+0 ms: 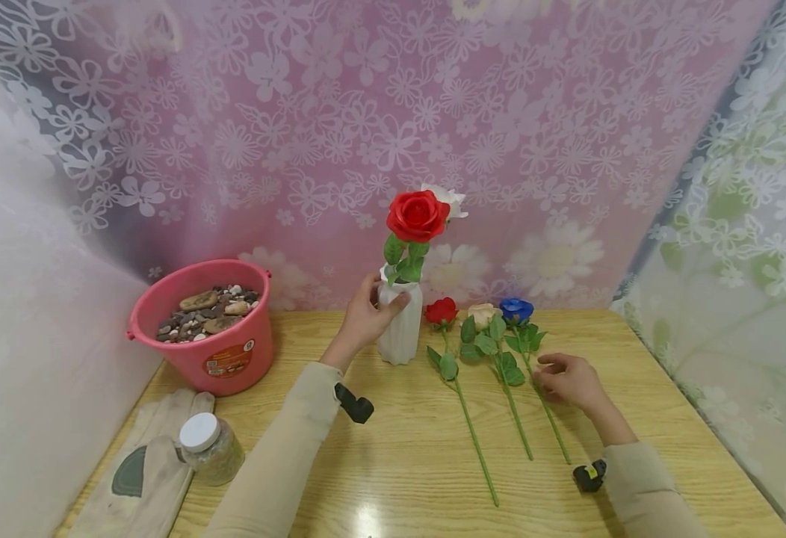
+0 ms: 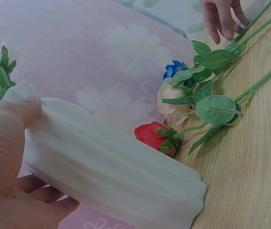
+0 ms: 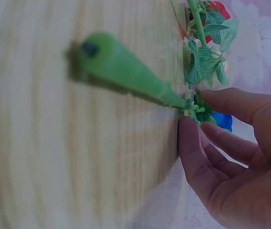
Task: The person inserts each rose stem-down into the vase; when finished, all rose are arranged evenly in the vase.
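My left hand grips a white fluted vase near its neck, thumb on the near side. The vase stands upright on the table; a red rose and, behind it, a white flower rise out of it. To its right lie three artificial roses: a red rose, a cream rose and a blue rose, stems toward me. My right hand is at the blue rose's stem. Its thumb and fingers are parted on either side of that stem, apparently not pinching it.
A pink bucket of stones stands at the back left of the wooden table. Before it are a pale glove and a white-lidded jar. Floral curtains hang behind and at both sides.
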Demonstrator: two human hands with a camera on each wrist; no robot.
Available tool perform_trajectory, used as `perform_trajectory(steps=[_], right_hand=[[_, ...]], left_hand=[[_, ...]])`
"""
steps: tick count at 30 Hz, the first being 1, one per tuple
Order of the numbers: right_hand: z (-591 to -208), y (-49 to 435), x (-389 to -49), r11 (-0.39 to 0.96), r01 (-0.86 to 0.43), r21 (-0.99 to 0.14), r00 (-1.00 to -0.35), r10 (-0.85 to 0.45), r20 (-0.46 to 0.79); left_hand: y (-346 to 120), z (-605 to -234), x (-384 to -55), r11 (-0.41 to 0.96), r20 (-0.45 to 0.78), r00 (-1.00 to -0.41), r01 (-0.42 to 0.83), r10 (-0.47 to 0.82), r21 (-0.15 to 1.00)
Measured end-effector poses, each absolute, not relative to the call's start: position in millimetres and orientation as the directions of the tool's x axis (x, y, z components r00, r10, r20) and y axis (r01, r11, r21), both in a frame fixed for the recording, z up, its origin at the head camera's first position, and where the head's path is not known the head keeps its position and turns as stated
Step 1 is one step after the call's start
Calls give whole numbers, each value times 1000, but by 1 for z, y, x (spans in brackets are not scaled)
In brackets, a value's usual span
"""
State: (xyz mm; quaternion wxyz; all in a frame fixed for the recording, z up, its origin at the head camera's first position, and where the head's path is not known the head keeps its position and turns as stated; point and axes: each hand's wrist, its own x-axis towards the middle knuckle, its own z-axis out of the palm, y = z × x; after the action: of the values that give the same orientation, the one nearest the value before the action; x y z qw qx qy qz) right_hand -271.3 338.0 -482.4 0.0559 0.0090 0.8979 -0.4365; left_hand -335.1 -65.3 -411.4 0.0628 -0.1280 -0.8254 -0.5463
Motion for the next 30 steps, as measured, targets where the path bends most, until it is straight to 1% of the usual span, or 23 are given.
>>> perform_trajectory(steps=[7, 17, 30], right_hand=[[-481, 335, -274, 659, 58, -750, -993, -42, -113], [-483, 336, -278, 683, 103, -723, -988, -15, -156], [-480, 338, -278, 686, 104, -720, -988, -14, -156]], left_hand=[[-66, -412, -336, 362, 250, -957, 288, 150, 887], [-67, -412, -336, 361, 244, -957, 287, 160, 887], [-66, -409, -334, 372, 236, -959, 280, 160, 885]])
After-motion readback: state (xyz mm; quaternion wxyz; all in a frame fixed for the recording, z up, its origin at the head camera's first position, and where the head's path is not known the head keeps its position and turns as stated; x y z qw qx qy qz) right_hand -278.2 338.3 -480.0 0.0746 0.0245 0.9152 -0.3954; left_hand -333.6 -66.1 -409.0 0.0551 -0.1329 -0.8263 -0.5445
